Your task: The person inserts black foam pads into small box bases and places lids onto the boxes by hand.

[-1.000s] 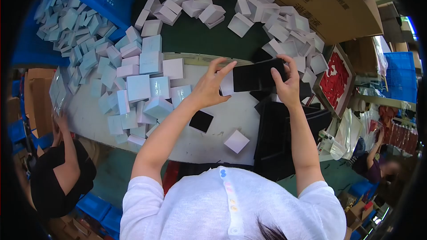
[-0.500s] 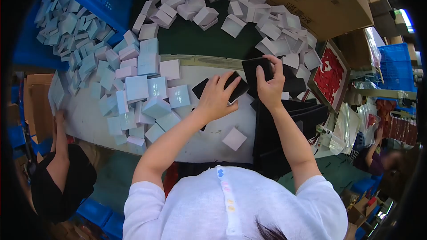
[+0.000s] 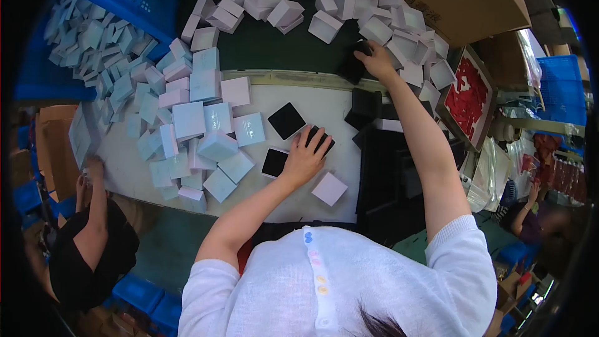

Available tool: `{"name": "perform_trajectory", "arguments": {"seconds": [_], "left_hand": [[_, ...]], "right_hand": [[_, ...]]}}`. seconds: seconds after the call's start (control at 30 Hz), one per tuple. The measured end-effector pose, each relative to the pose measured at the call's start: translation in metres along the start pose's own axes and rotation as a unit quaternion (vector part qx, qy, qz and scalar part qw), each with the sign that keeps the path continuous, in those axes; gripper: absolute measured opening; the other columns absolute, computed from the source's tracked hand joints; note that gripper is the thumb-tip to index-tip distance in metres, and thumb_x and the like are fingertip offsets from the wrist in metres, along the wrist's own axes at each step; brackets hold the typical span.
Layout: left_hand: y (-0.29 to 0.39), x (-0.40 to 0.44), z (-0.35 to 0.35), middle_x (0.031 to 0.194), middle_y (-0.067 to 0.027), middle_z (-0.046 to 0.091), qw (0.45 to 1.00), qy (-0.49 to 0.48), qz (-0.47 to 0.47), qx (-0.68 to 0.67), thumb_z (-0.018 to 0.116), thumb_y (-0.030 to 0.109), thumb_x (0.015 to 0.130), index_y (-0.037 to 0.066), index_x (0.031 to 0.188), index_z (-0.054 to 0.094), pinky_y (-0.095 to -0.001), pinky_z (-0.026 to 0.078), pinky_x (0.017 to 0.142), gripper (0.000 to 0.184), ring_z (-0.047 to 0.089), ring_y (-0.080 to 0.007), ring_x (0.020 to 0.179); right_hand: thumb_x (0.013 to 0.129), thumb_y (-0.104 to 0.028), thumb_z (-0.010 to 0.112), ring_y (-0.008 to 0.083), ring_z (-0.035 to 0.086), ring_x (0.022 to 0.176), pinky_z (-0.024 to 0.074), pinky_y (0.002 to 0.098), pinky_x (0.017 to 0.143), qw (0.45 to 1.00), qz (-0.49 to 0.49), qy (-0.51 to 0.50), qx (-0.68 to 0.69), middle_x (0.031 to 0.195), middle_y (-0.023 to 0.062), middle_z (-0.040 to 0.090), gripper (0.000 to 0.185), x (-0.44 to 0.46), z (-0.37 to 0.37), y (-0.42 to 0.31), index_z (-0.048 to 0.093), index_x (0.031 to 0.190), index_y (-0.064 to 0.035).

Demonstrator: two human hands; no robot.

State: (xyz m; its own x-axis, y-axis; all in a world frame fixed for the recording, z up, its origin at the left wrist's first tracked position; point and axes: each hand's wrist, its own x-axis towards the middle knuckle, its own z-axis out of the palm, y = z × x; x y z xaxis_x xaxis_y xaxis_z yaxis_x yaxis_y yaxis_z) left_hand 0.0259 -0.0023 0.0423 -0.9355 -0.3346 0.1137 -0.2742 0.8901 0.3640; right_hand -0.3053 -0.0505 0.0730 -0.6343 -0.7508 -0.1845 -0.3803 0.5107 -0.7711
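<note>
Block of black material (image 3: 353, 67) is held above a dark green area (image 3: 268, 53), pinched at one end between thumb and fingers by the right hand (image 3: 377, 62), so that most of it is perhaps left uncovered. By the left hand (image 3: 304, 159), laid palm down with fingers somewhat spread, a covered black piece (image 3: 331, 145) is partly hidden, seemingly to be steadied; whether its edges are pinched cannot be told. An upper black square (image 3: 286, 121) and a lower black square (image 3: 274, 162) are set just beside that hand, probably for easy reach, so three black pieces are counted on the light surface (image 3: 340, 103). One loose white box (image 3: 329, 189) is placed nearer the body. To the left, pale boxes (image 3: 189, 120) are heaped too thickly to be counted; lettering is made out on two. More white boxes (image 3: 325, 27) are piled in an arc beyond, likewise uncounted. Farther out, one blue crate (image 3: 143, 6), one carton (image 3: 449, 0), one batch of red pieces (image 3: 465, 97) and two other people (image 3: 93, 256) are seen
</note>
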Motion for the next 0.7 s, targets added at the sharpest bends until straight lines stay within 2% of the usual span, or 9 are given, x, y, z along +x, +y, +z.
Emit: {"name": "perform_trajectory", "arguments": {"seconds": [0.17, 0.23, 0.3, 0.43, 0.5, 0.57, 0.63, 0.67, 0.7], "left_hand": [[0.000, -0.003, -0.008, 0.142, -0.0137, 0.039, 1.000, 0.000, -0.001, 0.016, 0.072, 0.029, 0.076, 0.005, 0.130, 0.051, -0.0558, 0.031, 0.106, 0.063, 0.029, -0.0366, 0.136], [-0.001, -0.007, -0.004, 0.142, -0.0126, 0.038, 0.999, -0.007, -0.011, 0.032, 0.071, 0.030, 0.077, 0.003, 0.129, 0.051, -0.0576, 0.027, 0.108, 0.062, 0.028, -0.0352, 0.138], [-0.013, -0.016, 0.012, 0.141, -0.0135, 0.039, 0.997, 0.026, -0.001, -0.071, 0.071, 0.028, 0.077, 0.001, 0.127, 0.051, -0.0566, 0.024, 0.110, 0.061, 0.030, -0.0340, 0.136], [-0.009, -0.008, -0.014, 0.140, -0.0158, 0.039, 1.000, -0.019, 0.007, -0.005, 0.074, 0.025, 0.073, 0.004, 0.129, 0.051, -0.0541, 0.025, 0.111, 0.064, 0.033, -0.0355, 0.134], [-0.008, 0.006, -0.045, 0.139, -0.0188, 0.038, 0.982, 0.140, -0.040, -0.123, 0.077, 0.021, 0.069, 0.007, 0.130, 0.049, -0.0518, 0.028, 0.110, 0.068, 0.034, -0.0378, 0.133], [-0.005, 0.031, -0.082, 0.141, -0.0202, 0.034, 0.918, 0.221, -0.118, -0.306, 0.074, 0.017, 0.072, 0.010, 0.139, 0.039, -0.0475, 0.035, 0.106, 0.076, 0.037, -0.0399, 0.129], [-0.010, 0.044, -0.090, 0.139, -0.0165, 0.039, 0.647, 0.151, -0.256, -0.702, 0.071, 0.017, 0.080, 0.011, 0.141, 0.036, -0.0439, 0.041, 0.102, 0.071, 0.044, -0.0306, 0.126], [-0.012, 0.048, -0.093, 0.139, -0.0165, 0.039, 0.648, 0.159, -0.256, -0.700, 0.071, 0.017, 0.080, 0.011, 0.141, 0.036, -0.0439, 0.041, 0.102, 0.071, 0.044, -0.0306, 0.126], [-0.014, 0.050, -0.097, 0.137, -0.0144, 0.042, 0.575, 0.096, -0.232, -0.779, 0.068, 0.016, 0.083, 0.011, 0.142, 0.035, -0.0425, 0.043, 0.101, 0.068, 0.047, -0.0258, 0.122]], "right_hand": [[0.083, -0.023, 0.069, 0.0231, 0.065, 0.090, 0.0505, 0.0340, 0.073, 0.992, -0.112, 0.056, 0.034, 0.095, 0.0110, 0.068, 0.033, -0.010, 0.028, -0.029, 0.063, 0.107, -0.0007], [0.088, -0.025, 0.065, 0.0224, 0.063, 0.095, 0.0534, 0.0343, 0.072, 0.965, 0.011, -0.004, 0.261, 0.101, 0.0084, 0.066, 0.034, -0.019, 0.021, -0.045, 0.059, 0.112, -0.0012], [0.090, -0.025, 0.063, 0.0220, 0.062, 0.097, 0.0548, 0.0354, 0.074, 0.941, 0.047, -0.022, 0.336, 0.105, 0.0076, 0.064, 0.035, -0.031, 0.007, -0.054, 0.057, 0.115, -0.0017], [0.093, -0.025, 0.060, 0.0196, 0.060, 0.101, 0.0575, 0.0395, 0.078, 0.872, 0.110, -0.093, 0.467, 0.113, 0.0075, 0.060, 0.035, -0.072, -0.016, -0.071, 0.053, 0.120, -0.0040], [0.093, -0.023, 0.060, 0.0195, 0.061, 0.101, 0.0573, 0.0399, 0.078, 0.873, 0.125, -0.118, 0.456, 0.113, 0.0071, 0.060, 0.033, -0.094, -0.020, -0.073, 0.054, 0.120, -0.0047], [0.094, -0.022, 0.059, 0.0189, 0.061, 0.102, 0.0574, 0.0406, 0.077, 0.854, 0.156, -0.162, 0.468, 0.112, 0.0059, 0.061, 0.030, -0.123, -0.017, -0.078, 0.055, 0.119, -0.0059], [0.094, -0.021, 0.059, 0.0183, 0.060, 0.104, 0.0558, 0.0411, 0.081, 0.822, 0.165, -0.199, 0.508, 0.112, 0.0053, 0.061, 0.031, -0.144, -0.007, -0.083, 0.054, 0.120, -0.0055], [0.094, -0.021, 0.060, 0.0183, 0.060, 0.104, 0.0540, 0.0418, 0.085, 0.812, 0.171, -0.191, 0.524, 0.113, 0.0054, 0.061, 0.031, -0.153, -0.002, -0.089, 0.054, 0.120, -0.0053], [0.094, -0.021, 0.060, 0.0184, 0.060, 0.104, 0.0521, 0.0426, 0.088, 0.802, 0.178, -0.183, 0.540, 0.113, 0.0055, 0.061, 0.032, -0.161, 0.003, -0.096, 0.055, 0.121, -0.0052]]}}
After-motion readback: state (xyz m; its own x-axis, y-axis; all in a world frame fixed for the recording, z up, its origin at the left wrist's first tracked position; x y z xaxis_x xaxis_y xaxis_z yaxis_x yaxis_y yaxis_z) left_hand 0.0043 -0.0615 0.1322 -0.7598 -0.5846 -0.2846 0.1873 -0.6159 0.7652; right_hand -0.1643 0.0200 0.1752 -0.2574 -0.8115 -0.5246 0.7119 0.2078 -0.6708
